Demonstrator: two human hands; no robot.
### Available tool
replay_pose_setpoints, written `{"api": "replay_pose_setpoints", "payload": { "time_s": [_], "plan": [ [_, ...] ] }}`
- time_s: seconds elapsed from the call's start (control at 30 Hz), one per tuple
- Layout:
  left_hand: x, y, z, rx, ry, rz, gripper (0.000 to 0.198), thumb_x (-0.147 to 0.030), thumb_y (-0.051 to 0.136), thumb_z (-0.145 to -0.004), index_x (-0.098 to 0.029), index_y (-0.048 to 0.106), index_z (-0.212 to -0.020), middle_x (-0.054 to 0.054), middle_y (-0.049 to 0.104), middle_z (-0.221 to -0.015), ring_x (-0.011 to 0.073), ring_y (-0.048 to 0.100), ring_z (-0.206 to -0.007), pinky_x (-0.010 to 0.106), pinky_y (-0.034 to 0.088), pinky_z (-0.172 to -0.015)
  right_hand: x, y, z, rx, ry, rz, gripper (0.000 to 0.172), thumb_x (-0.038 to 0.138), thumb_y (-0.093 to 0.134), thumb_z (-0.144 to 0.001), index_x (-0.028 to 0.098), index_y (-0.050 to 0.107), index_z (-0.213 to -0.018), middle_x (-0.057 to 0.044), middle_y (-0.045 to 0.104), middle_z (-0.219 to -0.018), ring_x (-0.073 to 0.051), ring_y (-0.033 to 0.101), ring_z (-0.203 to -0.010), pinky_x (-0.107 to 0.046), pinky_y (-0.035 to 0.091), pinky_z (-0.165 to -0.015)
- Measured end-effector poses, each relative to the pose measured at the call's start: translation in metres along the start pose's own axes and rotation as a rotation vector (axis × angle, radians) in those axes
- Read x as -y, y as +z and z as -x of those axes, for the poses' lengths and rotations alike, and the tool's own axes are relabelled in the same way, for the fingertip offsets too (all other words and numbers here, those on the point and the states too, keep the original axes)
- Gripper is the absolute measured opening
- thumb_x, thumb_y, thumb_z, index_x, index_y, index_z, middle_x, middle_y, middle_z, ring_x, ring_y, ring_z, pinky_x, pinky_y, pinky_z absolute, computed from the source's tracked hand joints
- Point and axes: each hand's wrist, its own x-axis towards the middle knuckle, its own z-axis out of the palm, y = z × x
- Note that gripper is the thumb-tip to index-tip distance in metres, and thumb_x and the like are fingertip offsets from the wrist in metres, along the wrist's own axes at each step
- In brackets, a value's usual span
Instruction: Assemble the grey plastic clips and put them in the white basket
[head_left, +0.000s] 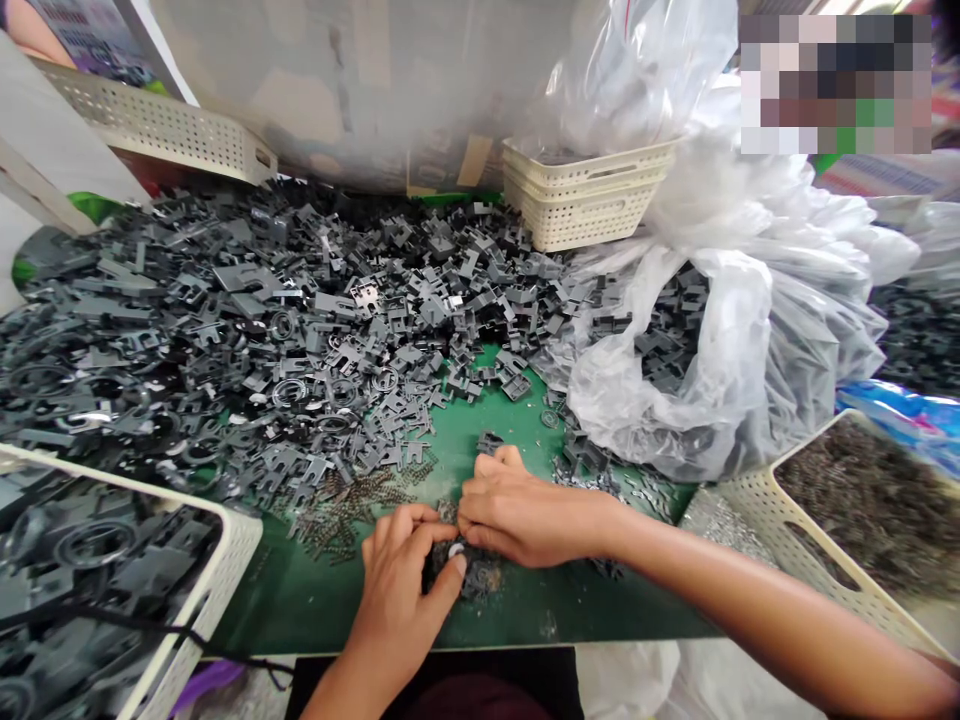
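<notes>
Close to the front edge of the green table, both hands meet over a small dark plastic part [474,580] with a pale round piece on it. My left hand [405,575] has its thumb and forefinger closed about this part from the left. Fingers curled and pressed together, my right hand [521,510] bears on its upper side; whatever lies between those fingertips is hidden. A loose grey plastic piece [491,442] lies just beyond the right knuckles. Small brown metal springs [345,510] are scattered left of the hands.
A large heap of grey plastic parts [300,310] covers the table's back. Cream baskets stand at left [236,540], right [757,500] and behind [585,210]; the right one holds fine brown metal pieces [862,500]. An open plastic bag [742,350] bulges at right.
</notes>
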Motion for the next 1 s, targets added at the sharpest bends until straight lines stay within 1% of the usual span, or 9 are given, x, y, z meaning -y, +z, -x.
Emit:
{"api": "replay_pose_setpoints", "payload": {
  "time_s": [0.3,0.43,0.53,0.6,0.67,0.73,0.8,0.87,1.0],
  "plan": [
    [0.002,0.001,0.001,-0.014,0.061,-0.026,0.019,-0.033,0.052,-0.085,-0.029,0.065,-0.099,0.004,0.057,-0.105,0.0254,0.052,-0.101,0.043,0.042,-0.083,-0.013,-0.017,-0.033,0.299,-0.08,0.076,0.018,0.026,0.057,-0.091,0.02,0.065,-0.076,-0.004,0.061,-0.076,-0.021,0.043,-0.08,-0.034,0.024,-0.066],
    [0.005,0.001,0.002,-0.046,0.102,-0.046,0.018,-0.033,0.052,-0.086,-0.028,0.064,-0.1,0.004,0.057,-0.106,0.0244,0.052,-0.101,0.041,0.042,-0.082,-0.008,-0.02,-0.04,0.311,-0.052,0.114,0.017,0.027,0.059,-0.088,0.022,0.067,-0.073,-0.004,0.062,-0.078,-0.023,0.043,-0.083,-0.035,0.026,-0.066],
    [0.006,0.003,0.003,-0.086,0.139,-0.076,0.016,-0.033,0.053,-0.086,-0.027,0.063,-0.097,0.004,0.058,-0.104,0.0238,0.054,-0.098,0.039,0.043,-0.079,-0.008,-0.022,-0.032,0.182,0.017,0.088,0.011,0.032,0.064,-0.085,0.022,0.068,-0.08,-0.005,0.062,-0.082,-0.024,0.045,-0.088,-0.035,0.028,-0.07],
    [0.006,0.005,0.004,-0.124,0.157,-0.091,0.015,-0.032,0.054,-0.086,-0.026,0.062,-0.096,0.004,0.058,-0.103,0.0237,0.054,-0.097,0.039,0.043,-0.078,-0.014,-0.022,-0.022,0.024,0.086,0.056,0.013,0.032,0.062,-0.088,0.021,0.066,-0.092,-0.005,0.063,-0.089,-0.024,0.048,-0.09,-0.036,0.03,-0.074],
    [0.006,0.007,0.005,-0.158,0.172,-0.1,0.014,-0.032,0.054,-0.086,-0.026,0.06,-0.097,0.004,0.058,-0.104,0.0239,0.054,-0.097,0.04,0.043,-0.079,-0.025,-0.018,-0.01,-0.15,0.197,0.052,0.019,0.025,0.058,-0.09,0.021,0.062,-0.108,-0.007,0.062,-0.102,-0.024,0.05,-0.095,-0.036,0.032,-0.078],
    [0.007,0.009,0.006,-0.179,0.184,-0.11,0.014,-0.032,0.054,-0.086,-0.026,0.059,-0.098,0.004,0.058,-0.104,0.0243,0.054,-0.098,0.04,0.043,-0.08,-0.037,-0.009,0.001,-0.232,0.293,0.062,0.029,0.018,0.059,-0.089,0.021,0.057,-0.118,-0.009,0.06,-0.111,-0.024,0.052,-0.099,-0.036,0.033,-0.08],
    [0.008,0.011,0.006,-0.192,0.193,-0.12,0.015,-0.032,0.055,-0.086,-0.025,0.058,-0.098,0.004,0.058,-0.105,0.0244,0.054,-0.097,0.04,0.043,-0.079,-0.047,0.004,0.01,-0.257,0.328,0.031,0.029,0.018,0.062,-0.086,0.02,0.058,-0.114,-0.009,0.061,-0.106,-0.024,0.054,-0.096,-0.035,0.036,-0.079],
    [0.009,0.012,0.007,-0.21,0.193,-0.12,0.017,-0.034,0.055,-0.086,-0.025,0.057,-0.101,0.005,0.058,-0.105,0.0244,0.055,-0.097,0.041,0.043,-0.079,-0.051,0.016,0.017,-0.312,0.348,-0.032,0.016,0.017,0.061,-0.086,0.018,0.061,-0.102,-0.007,0.062,-0.096,-0.022,0.057,-0.091,-0.034,0.039,-0.078],
    [0.012,0.013,0.01,-0.296,0.151,-0.043,0.025,-0.036,0.056,-0.086,-0.024,0.053,-0.108,0.006,0.058,-0.106,0.0246,0.054,-0.1,0.043,0.044,-0.085,-0.032,0.032,0.029,-0.506,0.388,-0.106,0.012,0.013,0.053,-0.089,0.018,0.058,-0.098,-0.006,0.063,-0.097,-0.02,0.056,-0.092,-0.035,0.041,-0.081]
  ]
}}
